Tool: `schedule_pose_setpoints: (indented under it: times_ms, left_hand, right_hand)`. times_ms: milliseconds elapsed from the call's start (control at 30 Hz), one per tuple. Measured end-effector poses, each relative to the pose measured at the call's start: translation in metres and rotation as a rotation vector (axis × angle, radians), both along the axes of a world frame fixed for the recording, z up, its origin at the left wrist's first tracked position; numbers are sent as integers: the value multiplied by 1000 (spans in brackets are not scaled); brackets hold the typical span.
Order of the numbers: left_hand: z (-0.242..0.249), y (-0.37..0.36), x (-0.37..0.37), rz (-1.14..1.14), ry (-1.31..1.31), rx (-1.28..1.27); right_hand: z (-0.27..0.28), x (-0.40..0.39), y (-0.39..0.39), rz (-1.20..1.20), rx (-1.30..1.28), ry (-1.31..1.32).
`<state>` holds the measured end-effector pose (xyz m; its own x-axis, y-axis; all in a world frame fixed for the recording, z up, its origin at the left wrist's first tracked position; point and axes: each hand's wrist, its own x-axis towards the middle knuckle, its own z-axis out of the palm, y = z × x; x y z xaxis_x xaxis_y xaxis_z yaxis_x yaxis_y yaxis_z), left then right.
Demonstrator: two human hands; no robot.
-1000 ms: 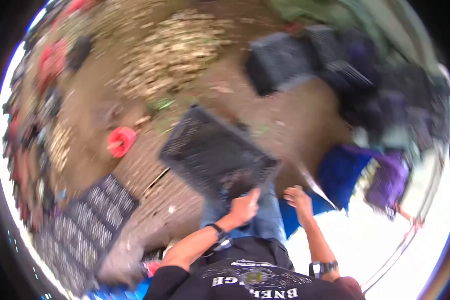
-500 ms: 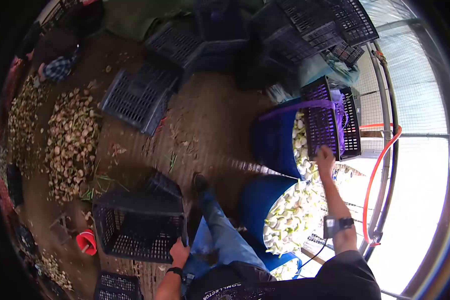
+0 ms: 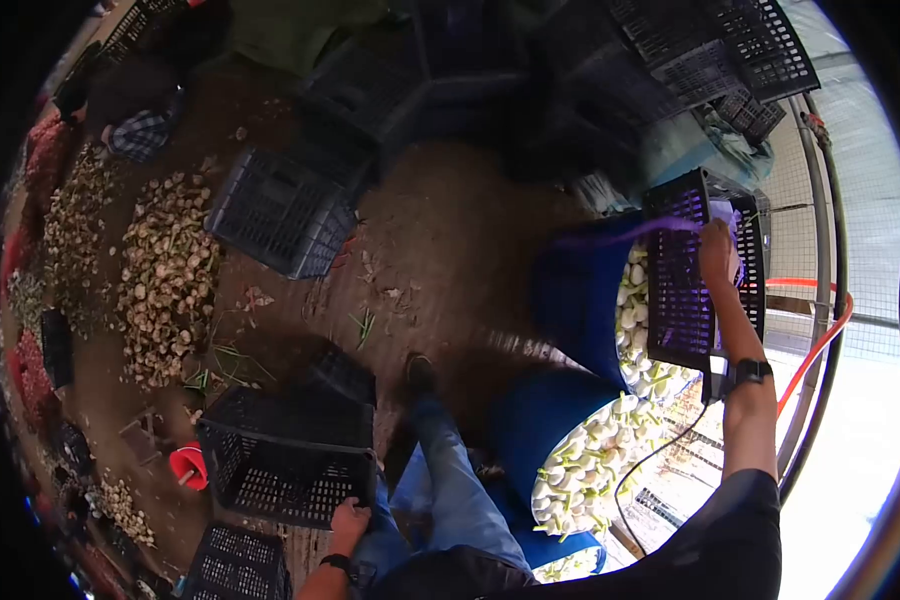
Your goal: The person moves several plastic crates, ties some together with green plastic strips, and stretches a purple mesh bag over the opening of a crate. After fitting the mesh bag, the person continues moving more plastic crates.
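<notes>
My left hand (image 3: 350,522) is closed on the near rim of an empty black plastic crate (image 3: 288,455) by my legs. My right hand (image 3: 716,252) reaches to the top of another black crate (image 3: 678,270), which holds purple material (image 3: 736,222). Its fingers look curled at the purple material, but what they hold is too small to make out. This crate rests by a blue barrel (image 3: 585,290) filled with white bulbs with green stems (image 3: 635,310). Closer to me stands a second blue barrel (image 3: 530,420), full of similar bulbs (image 3: 595,460).
Piles of bulbs (image 3: 170,280) lie on the floor at the left, near a red bucket (image 3: 188,467). A person in a checked sleeve (image 3: 140,135) is at the upper left. More black crates (image 3: 280,210) stand ahead. An orange hose (image 3: 825,350) runs along the right.
My right hand has moved up from the near lower edge of the right crate to the purple material at its top. My left hand stays at the near crate's rim. The view has shifted slightly.
</notes>
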<state>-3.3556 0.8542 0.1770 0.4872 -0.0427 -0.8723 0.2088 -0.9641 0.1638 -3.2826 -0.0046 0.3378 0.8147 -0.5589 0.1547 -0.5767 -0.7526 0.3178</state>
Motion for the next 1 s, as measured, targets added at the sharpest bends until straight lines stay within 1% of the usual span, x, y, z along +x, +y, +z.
schedule_pose_setpoints:
  times_ms: [33, 67, 100, 133, 167, 200, 233, 267, 300, 367, 400, 433, 467, 500, 533, 567, 633, 667, 733, 767, 800, 867, 900, 933, 1000]
  left_hand:
    - [4, -3, 0, 51, -59, -35]
    - [-7, 2, -7, 46, -70, -44]
    - [-31, 13, -22, 196, -66, -114]
    - [-43, 21, -24, 344, -61, -186]
    - [-4, -8, 0, 551, 60, -228]
    - [-2, -18, 9, 638, 111, -338]
    - [2, -23, 13, 731, 165, -440]
    - [45, -49, 37, 675, 137, -530]
    - [83, -73, 61, 756, 214, -621]
    - [126, -93, 97, 772, 496, -762]
    - [147, -96, 108, 801, 612, -955]
    - [166, -98, 121, 882, 666, -1062]
    - [181, -97, 127, 1076, 548, -1122]
    - [208, -85, 140, 1140, 508, -1329]
    - [243, -71, 158, 1197, 338, -1281]
    - [263, -51, 168, 1221, 190, -1274]
    - [286, -8, 183, 1270, -71, -1291]
    - [295, 14, 189, 1289, -184, -1314]
    - [322, 54, 189, 1319, -343, -1356]
    - [332, 71, 186, 1272, -396, -1391]
    - [344, 86, 182, 1218, -441, -1422]
    - [365, 108, 166, 1198, -503, -1438]
    - [372, 118, 156, 1049, -531, -1407]
    - [377, 126, 146, 901, -550, -1368]
    - [381, 130, 125, 793, -487, -1362]
  right_hand:
    - [5, -3, -5, 67, 40, -149]
    - [-11, -17, -17, 14, 54, -155]
    - [-24, -32, -23, -43, 68, -162]
    - [-2, -10, 60, -76, 88, 21]
    - [1, -4, 124, 164, 18, 234]
    - [9, -3, 189, 349, 633, 28]
    - [39, 15, 278, 371, 614, 70]
    - [42, 13, 333, 426, 868, -100]
    - [50, 14, 389, 375, 1046, -100]
    - [63, 11, 479, 459, 1240, -86]
    - [74, 11, 520, 461, 1339, -84]
    - [80, 7, 551, 505, 1390, -18]
    - [91, 4, 585, 547, 1436, -70]
    - [103, 1, 608, 592, 1441, 42]
    - [111, -2, 626, 638, 1431, 150]
    - [111, -6, 643, 716, 1439, 162]
    - [107, -16, 671, 645, 1541, 216]
    - [103, -22, 684, 717, 1537, 237]
    - [97, -27, 705, 418, 1720, 455]
    - [103, -22, 716, 385, 1721, 546]
    - [104, -18, 725, 433, 1709, 562]
    - [102, -11, 737, 730, 1601, 641]
    - [122, 3, 749, 815, 1689, 531]
    - [147, 17, 758, 505, 1719, 629]
    - [170, 52, 763, 400, 2037, 406]
